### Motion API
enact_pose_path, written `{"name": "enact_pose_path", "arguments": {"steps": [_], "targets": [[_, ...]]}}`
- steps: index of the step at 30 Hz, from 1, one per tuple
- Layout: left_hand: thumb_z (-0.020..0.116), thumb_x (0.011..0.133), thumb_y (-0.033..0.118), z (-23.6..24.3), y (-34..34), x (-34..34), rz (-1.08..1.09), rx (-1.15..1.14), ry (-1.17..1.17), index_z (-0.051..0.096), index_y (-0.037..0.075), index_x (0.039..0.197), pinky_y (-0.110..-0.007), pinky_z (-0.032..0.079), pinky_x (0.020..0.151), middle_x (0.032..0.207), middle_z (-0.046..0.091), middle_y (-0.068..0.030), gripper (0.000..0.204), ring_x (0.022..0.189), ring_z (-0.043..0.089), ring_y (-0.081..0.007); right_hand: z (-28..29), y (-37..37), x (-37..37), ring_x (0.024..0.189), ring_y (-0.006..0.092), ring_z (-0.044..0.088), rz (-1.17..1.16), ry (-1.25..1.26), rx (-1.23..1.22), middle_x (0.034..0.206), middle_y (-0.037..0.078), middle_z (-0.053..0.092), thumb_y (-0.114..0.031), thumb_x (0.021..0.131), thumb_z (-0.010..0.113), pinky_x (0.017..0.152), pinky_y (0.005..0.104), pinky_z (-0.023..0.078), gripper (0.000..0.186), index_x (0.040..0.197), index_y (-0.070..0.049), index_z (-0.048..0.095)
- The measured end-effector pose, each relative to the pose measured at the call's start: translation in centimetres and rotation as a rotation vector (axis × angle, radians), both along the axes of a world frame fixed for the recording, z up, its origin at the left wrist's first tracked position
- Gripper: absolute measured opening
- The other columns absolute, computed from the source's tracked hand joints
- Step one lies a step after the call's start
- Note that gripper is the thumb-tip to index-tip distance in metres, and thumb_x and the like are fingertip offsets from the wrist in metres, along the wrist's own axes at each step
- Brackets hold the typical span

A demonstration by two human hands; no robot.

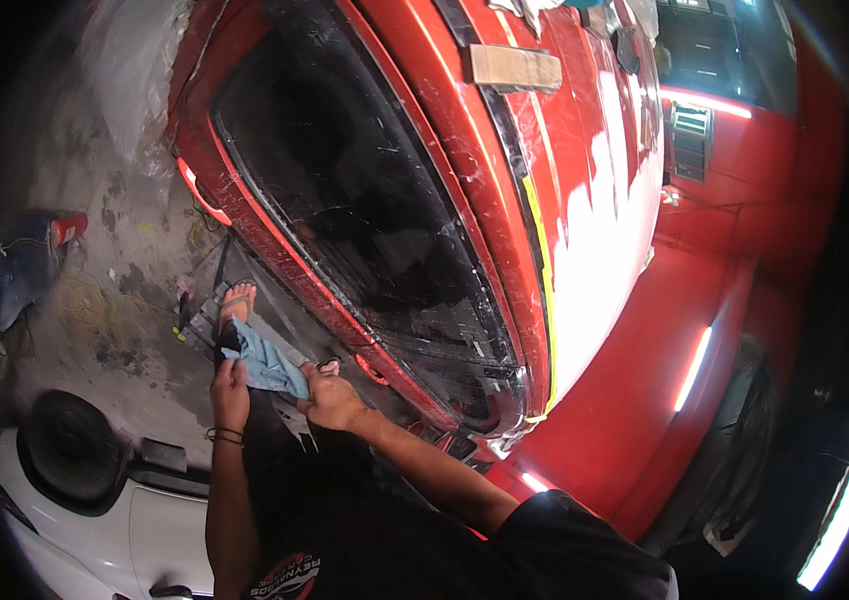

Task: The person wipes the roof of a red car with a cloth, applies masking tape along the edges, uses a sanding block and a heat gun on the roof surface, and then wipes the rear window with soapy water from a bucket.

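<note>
A light blue cloth is stretched between my two hands, low in front of my body. My left hand has its fingers closed on the cloth's left edge. At the opposite edge, my right hand pinches it, with the fingertips partly hidden. Beyond the cloth stands a red car with dark side windows. Neither hand touches the car. My sandalled foot shows just past the cloth, on what looks like a grey plank or step.
A tan block lies on the car's roof, near a strip of yellow tape. Clear plastic sheeting hangs at the far left. A blue container and tangled cords are on the floor. Behind on the left is a white car.
</note>
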State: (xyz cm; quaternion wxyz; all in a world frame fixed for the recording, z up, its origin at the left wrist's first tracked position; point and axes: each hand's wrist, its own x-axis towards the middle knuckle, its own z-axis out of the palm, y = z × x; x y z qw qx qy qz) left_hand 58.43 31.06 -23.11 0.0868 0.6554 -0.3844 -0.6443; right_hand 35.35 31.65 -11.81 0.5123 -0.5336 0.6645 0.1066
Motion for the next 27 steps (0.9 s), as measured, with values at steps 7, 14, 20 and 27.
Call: {"name": "enact_pose_path", "arguments": {"steps": [7,14,20,27], "targets": [[0.075,0.076,0.0,9.7,-3.1,-0.6,-0.476,-0.357,0.202,0.042,0.01,0.16,-0.047,0.042,0.121,0.166,0.037,-0.0267,0.091,0.15,0.043,-0.0465,2.1,-2.3,2.4,0.106,0.0466,0.07,0.29,-0.176,0.075,0.109,0.031,0.071,-0.021,0.09,0.072,0.095,0.0558,0.054,0.066,0.149,-0.003,0.05],[0.069,0.077,0.001,11.4,-5.3,-2.5,-0.429,-0.455,0.222,0.062,0.0,0.105,-0.051,0.053,0.085,0.099,0.066,-0.0256,0.029,0.1,0.065,-0.0492,10.0,-4.7,-1.9,0.108,0.0462,0.07,0.003,-0.084,0.093,0.11,0.03,0.07,-0.017,0.092,0.067,0.102,0.0535,0.052,0.053,0.142,-0.006,0.054],[0.065,0.094,0.008,20.0,-7.8,-8.2,-0.508,-0.098,0.666,0.065,0.0,0.11,-0.035,0.053,0.081,0.095,0.068,-0.0097,0.017,0.089,0.064,-0.0161,15.0,2.5,-8.2,0.121,0.0416,0.065,-0.294,-0.241,-0.357,0.136,0.025,0.063,-0.017,0.093,0.067,0.104,0.0494,0.052,0.054,0.144,-0.003,0.058],[0.052,0.094,0.014,28.5,-7.7,-17.1,-0.142,0.73,1.194,0.053,-0.005,0.146,-0.047,0.039,0.123,0.144,0.063,-0.0183,0.055,0.138,0.058,-0.0306,21.9,9.7,-7.0,0.123,0.0275,0.065,-1.249,-0.555,-0.525,0.137,0.012,0.066,-0.033,0.102,0.07,0.108,0.0408,0.05,0.053,0.143,0.0,0.06]]}}
